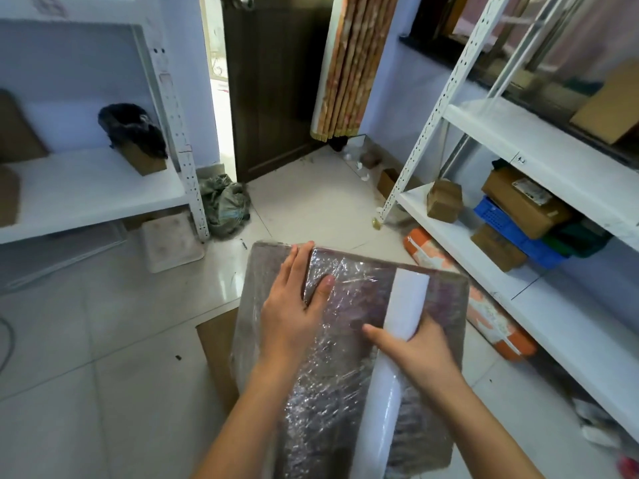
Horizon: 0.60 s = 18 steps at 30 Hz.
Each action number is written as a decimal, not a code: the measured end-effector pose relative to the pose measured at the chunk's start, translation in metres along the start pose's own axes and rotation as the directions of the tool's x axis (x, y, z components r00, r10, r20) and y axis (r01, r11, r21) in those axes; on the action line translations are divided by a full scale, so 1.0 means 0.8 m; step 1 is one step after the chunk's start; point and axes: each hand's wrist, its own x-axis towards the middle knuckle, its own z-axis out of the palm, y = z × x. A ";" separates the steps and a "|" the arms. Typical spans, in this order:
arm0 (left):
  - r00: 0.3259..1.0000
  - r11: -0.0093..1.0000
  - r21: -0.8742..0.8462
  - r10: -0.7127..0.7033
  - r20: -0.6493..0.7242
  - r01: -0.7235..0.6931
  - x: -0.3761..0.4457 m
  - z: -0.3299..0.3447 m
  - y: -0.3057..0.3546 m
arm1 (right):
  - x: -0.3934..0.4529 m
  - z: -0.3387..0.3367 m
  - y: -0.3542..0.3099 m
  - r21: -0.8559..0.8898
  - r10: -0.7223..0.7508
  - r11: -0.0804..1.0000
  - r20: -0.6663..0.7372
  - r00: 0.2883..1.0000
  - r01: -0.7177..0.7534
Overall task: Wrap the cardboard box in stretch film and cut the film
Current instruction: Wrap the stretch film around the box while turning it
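Left hand [294, 305] flat on film-wrapped box [446, 299] — no legible writing.

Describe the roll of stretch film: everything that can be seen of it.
The roll of stretch film is a long white cylinder, glossy near its lower end. It lies along the top of the cardboard box, right of the middle, one end toward the far edge. The right hand grips it around the middle. Clear, crinkled film already covers the box to its left, where the left hand presses flat. No cut is visible.
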 end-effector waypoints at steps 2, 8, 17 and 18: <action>1.000 1.000 -0.006 -0.001 -0.027 0.001 -0.003 -0.007 -0.010 | 0.006 -0.002 -0.001 -0.061 -0.042 0.997 0.055 0.998 0.046; 0.996 0.990 -0.124 -0.071 -0.047 0.065 0.004 -0.021 -0.023 | 0.011 -0.008 -0.006 -0.069 -0.178 0.979 0.164 0.970 0.191; 0.963 0.970 -0.164 -0.206 -0.175 0.178 -0.013 -0.019 -0.021 | 0.039 -0.008 -0.017 0.005 -0.248 0.966 0.301 0.921 0.258; 0.960 0.968 -0.172 -0.214 -0.183 0.183 -0.016 -0.017 -0.019 | 0.041 -0.007 -0.016 -0.008 -0.245 0.966 0.300 0.922 0.259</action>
